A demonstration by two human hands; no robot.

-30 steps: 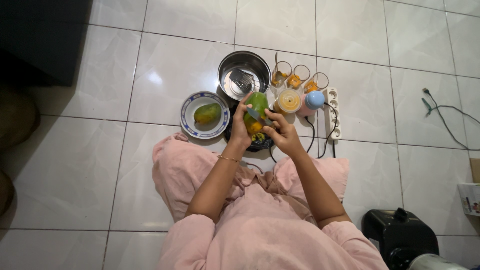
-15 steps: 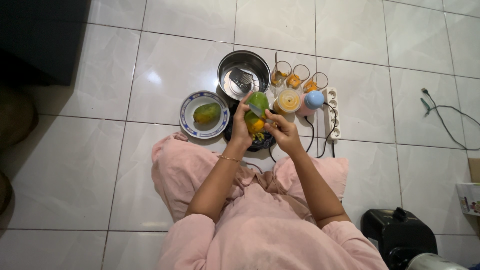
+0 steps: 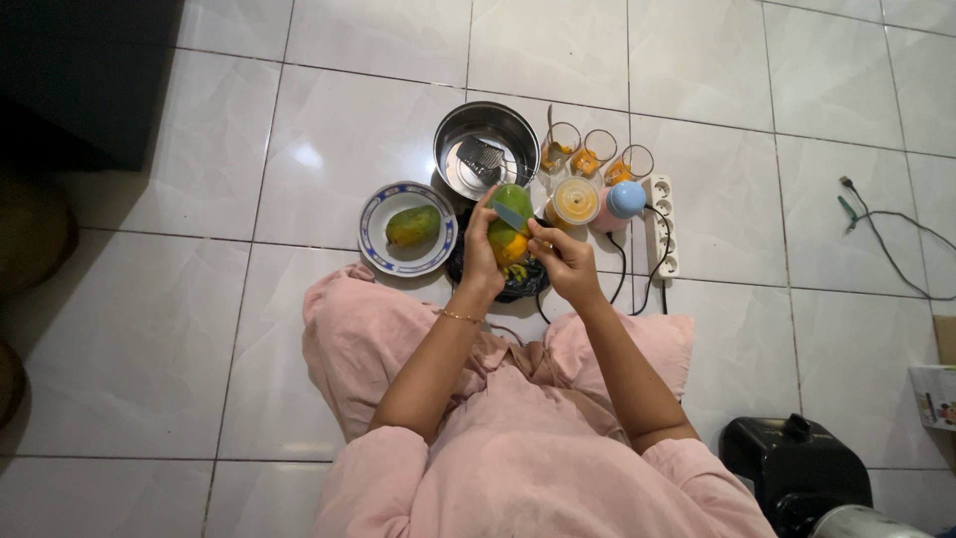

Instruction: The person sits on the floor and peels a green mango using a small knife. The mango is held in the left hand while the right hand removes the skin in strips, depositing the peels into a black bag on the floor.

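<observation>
Overhead, our left hand (image 3: 481, 251) gripped the mango (image 3: 510, 224), long axis pointing away. Our right hand (image 3: 564, 264) clasped the knife (image 3: 510, 216), blade crossing it.

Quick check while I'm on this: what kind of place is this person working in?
Most likely a home, with food prepared on the tiled floor. The left hand holds a mango and the right hand a knife, beside a metal pot, glasses and a power strip.

Steel bowl (image 3: 486, 147): polished metal. Floor tiles (image 3: 299, 120): glossy ceramic. 3 glasses (image 3: 597, 151): clear glass. Garment (image 3: 518, 448): matt pink cloth.
</observation>
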